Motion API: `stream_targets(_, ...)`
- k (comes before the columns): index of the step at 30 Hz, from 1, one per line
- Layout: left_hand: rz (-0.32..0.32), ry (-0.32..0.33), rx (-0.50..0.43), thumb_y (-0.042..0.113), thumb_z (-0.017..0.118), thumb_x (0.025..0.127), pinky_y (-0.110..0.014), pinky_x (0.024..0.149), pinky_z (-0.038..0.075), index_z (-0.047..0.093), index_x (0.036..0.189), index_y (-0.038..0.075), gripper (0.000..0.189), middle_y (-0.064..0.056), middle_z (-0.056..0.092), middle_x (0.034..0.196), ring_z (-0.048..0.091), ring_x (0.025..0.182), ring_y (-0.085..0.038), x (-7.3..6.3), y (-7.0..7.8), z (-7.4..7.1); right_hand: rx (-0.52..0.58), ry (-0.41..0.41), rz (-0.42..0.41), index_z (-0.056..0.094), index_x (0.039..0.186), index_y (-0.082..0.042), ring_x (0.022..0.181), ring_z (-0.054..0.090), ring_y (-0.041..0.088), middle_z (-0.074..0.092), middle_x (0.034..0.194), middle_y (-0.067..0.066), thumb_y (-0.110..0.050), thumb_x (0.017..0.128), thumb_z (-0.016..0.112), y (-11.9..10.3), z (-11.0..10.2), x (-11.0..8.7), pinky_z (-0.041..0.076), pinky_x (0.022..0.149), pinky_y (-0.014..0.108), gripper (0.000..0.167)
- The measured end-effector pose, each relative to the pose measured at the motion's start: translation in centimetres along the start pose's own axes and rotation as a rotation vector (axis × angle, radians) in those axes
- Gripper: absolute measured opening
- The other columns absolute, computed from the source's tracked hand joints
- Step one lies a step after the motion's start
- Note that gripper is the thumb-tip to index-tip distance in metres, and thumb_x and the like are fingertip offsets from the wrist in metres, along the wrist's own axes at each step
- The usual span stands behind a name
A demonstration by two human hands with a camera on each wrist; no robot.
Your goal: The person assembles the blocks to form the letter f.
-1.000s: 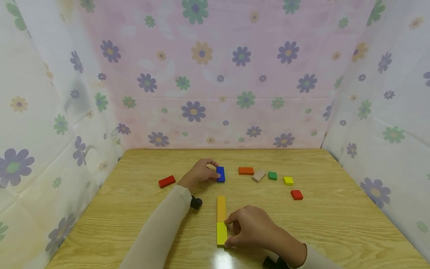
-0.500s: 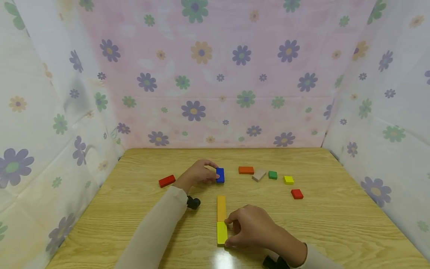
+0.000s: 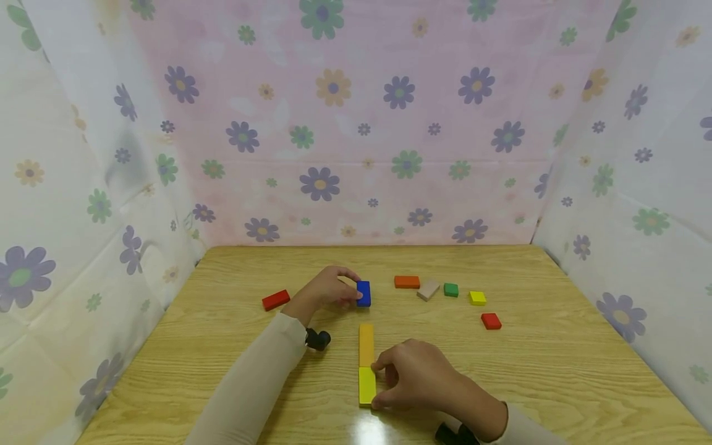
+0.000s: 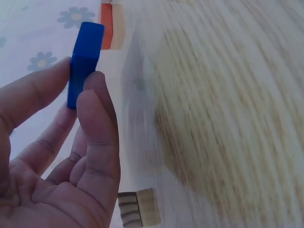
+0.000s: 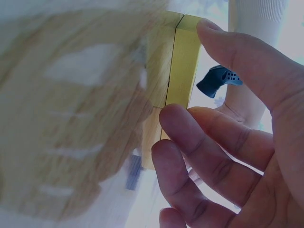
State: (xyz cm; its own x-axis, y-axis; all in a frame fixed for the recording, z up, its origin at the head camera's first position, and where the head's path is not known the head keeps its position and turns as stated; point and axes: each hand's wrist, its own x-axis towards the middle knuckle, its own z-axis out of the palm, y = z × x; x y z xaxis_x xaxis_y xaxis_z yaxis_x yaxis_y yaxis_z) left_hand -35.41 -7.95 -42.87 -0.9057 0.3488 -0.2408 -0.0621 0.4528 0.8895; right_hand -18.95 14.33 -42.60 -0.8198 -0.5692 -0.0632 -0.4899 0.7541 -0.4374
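My left hand [image 3: 328, 289] pinches a blue rectangular block [image 3: 363, 294] between thumb and fingertips, past the far end of a row of two blocks. In the left wrist view the blue block [image 4: 86, 54] stands out from the fingertips, beside its shadowy reflection on the tabletop. An orange-yellow block [image 3: 366, 345] and a yellow block [image 3: 367, 387] lie end to end in a straight line. With thumb and forefinger my right hand [image 3: 417, 377] holds the yellow block along its right side, the thumb at its near corner and the forefinger close to the joint.
A red block [image 3: 275, 300] lies to the left of my left hand. Right of the blue block are an orange block [image 3: 407, 282], a plain wooden block [image 3: 428, 290], a green block [image 3: 451, 290], a small yellow block [image 3: 477, 298] and a small red block [image 3: 491, 321]. Floral cloth [image 3: 367, 142] surrounds the table.
The left hand has drawn the blue block slightly nearer and a little to the left. My right hand stays in place on the yellow block.
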Motion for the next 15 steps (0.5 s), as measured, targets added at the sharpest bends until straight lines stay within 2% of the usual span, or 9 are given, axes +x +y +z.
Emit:
stream_targets(8,-0.007,-0.008,0.024,0.017,0.082,0.089,-0.034,0.075,0.061,0.070,0.123,0.010,0.037,-0.011,0.075,0.097,0.073,0.080,-0.022,-0.42,-0.31,0.30,0.005,0.004,-0.008,0.081,0.112,-0.026,0.060,0.050,-0.001,0.057,0.067,-0.022,-0.059,0.072,0.088,0.05,0.04,0.05,0.041,0.055,0.022,0.052)
stream_targets(15,0.016,0.000,0.022,0.015,0.083,0.088,-0.034,0.072,0.061,0.070,0.122,0.009,0.037,-0.011,0.076,0.092,0.073,0.079,-0.020,-0.29,-0.85,0.98,0.004,0.008,-0.021,0.081,0.111,-0.025,0.060,0.050,-0.002,0.057,0.068,-0.023,-0.059,0.072,0.088,0.10,0.01,-0.03,0.042,0.056,0.022,0.052)
